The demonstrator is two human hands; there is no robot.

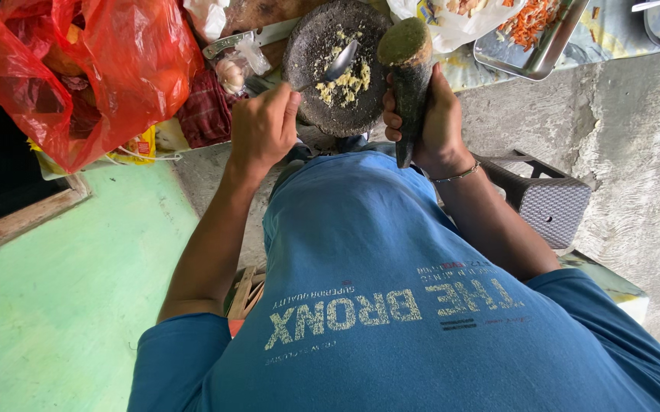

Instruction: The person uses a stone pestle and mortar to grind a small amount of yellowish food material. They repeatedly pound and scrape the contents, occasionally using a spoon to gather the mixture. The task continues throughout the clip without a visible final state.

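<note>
My left hand [263,128] grips the handle of a metal spoon [339,62], whose bowl lies in yellowish crushed paste [349,80] inside a round dark stone mortar [311,38]. My right hand [436,122] is wrapped around a dark stone pestle [407,69], held upright beside the mortar's right rim, its paste-coated end facing up. A thin bracelet [458,176] circles my right wrist. My blue shirt fills the lower part of the view.
A red plastic bag [86,69] bulges at the upper left. A knife [250,38] and garlic [231,74] lie beside the mortar. A metal tray [536,46] with shredded carrot sits at the upper right. A grey woven stool [547,202] stands by my right arm.
</note>
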